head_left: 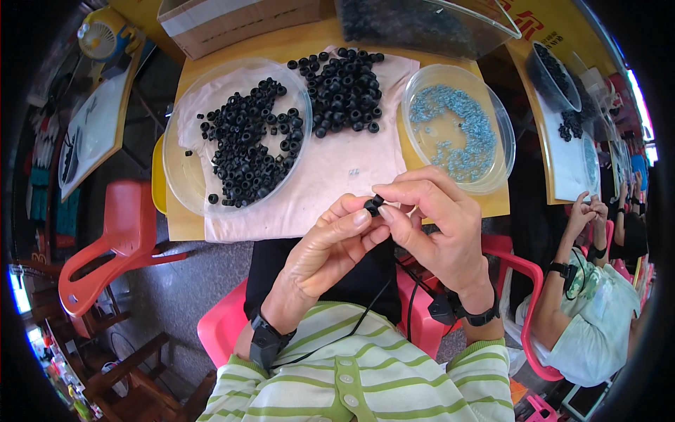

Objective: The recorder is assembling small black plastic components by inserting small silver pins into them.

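Above my lap, just past the table's near edge, my two hands meet at a small black ring-shaped part [373, 206]. My left hand [327, 243] grips it between thumb and fingertips. My right hand [439, 218] pinches at its upper right side with thumb and forefinger. Whether a second tiny piece sits between the right fingertips is hidden. On the pink cloth [337, 190] beyond lie small pale blue pieces [354, 171]. A clear round tray [169, 165] at left holds many black parts, and a loose heap of larger black parts [348, 91] lies beside it.
A clear round tub [505, 169] of small light-blue pieces stands on the table's right. At the back are a cardboard box [232, 24] and a clear bin [429, 24] of dark parts. A red chair [126, 225] is at left; another person [583, 302] sits at right.
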`<state>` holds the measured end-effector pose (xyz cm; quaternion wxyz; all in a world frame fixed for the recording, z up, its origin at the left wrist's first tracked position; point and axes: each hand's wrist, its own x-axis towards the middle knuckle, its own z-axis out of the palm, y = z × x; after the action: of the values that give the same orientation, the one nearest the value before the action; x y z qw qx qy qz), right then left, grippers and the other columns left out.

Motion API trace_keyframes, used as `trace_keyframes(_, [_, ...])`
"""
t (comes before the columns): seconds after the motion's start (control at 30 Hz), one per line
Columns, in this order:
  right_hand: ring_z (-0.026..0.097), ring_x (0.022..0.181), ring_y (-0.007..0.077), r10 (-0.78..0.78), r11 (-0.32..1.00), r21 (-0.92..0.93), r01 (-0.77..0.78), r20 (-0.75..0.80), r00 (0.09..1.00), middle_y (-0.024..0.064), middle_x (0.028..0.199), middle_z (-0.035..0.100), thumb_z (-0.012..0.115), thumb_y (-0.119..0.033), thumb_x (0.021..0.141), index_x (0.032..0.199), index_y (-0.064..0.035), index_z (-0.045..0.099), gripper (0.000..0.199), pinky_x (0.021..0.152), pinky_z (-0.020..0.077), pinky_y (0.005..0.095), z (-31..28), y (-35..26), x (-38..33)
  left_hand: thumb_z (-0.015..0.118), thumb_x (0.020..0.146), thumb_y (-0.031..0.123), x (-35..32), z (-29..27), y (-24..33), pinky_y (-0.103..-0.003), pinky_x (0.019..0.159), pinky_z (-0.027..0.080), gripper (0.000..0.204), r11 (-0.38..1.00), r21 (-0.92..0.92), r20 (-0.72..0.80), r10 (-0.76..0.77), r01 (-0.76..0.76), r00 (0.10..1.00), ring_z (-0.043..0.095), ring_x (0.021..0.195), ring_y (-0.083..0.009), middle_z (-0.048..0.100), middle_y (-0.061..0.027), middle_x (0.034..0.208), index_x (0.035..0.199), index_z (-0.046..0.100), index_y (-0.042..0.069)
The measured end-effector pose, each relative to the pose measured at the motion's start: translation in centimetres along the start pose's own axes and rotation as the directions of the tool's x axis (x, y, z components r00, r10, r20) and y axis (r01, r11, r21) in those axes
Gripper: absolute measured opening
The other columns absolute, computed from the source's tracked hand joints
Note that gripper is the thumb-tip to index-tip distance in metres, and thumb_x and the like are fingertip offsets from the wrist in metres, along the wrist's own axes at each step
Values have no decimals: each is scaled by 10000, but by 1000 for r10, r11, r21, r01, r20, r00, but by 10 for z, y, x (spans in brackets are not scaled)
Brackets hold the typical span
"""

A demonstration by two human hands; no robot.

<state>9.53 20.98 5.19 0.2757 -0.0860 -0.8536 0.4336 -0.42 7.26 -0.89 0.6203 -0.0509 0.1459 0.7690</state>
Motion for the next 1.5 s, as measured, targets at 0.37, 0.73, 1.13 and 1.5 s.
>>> trace_keyframes(0.37, [618, 753, 224, -47, 995, -82, 50, 38, 998, 92, 903, 627, 720, 36, 686, 1001, -18, 636, 331, 619, 532, 317, 1, -5, 1, 634, 904, 39, -3, 4, 6, -327, 976, 483, 59, 1000, 13, -10, -26, 26, 1000, 620, 1037, -187, 658, -90, 1052, 943, 628, 83])
trace_keyframes(0.73, [596, 691, 258, -337, 914, -234, 332, 18, 941, 118, 856, 616, 716, 49, 654, 916, 32, 629, 277, 602, 513, 321, 10, 4, 4, 644, 892, 23, -7, 5, 6, -288, 910, 494, 88, 999, -9, -2, -42, 42, 999, 634, 952, -166, 668, -76, 1001, 965, 657, 71])
trace_keyframes(1.13, [587, 673, 156, -93, 916, -384, 115, 77, 993, 43, 843, 649, 749, -69, 726, 947, -73, 663, 237, 566, 460, 265, -13, -3, 87, 617, 932, 87, -13, 24, 61, -294, 889, 499, 255, 699, 621, 94, 384, -356, 919, 631, 1015, -162, 649, -107, 1122, 1170, 582, 4])
trace_keyframes(1.5, [656, 979, 268, 158, 468, -862, -194, -135, 978, 116, 982, 700, 521, -549, 904, 1085, -80, 685, 529, 872, 465, 370, -123, 107, 232, 696, 750, 65, -82, 1, 153, -417, 859, 438, 194, -648, 700, 234, 606, 300, 761, 554, 993, -333, 622, -137, 933, 920, 638, -10])
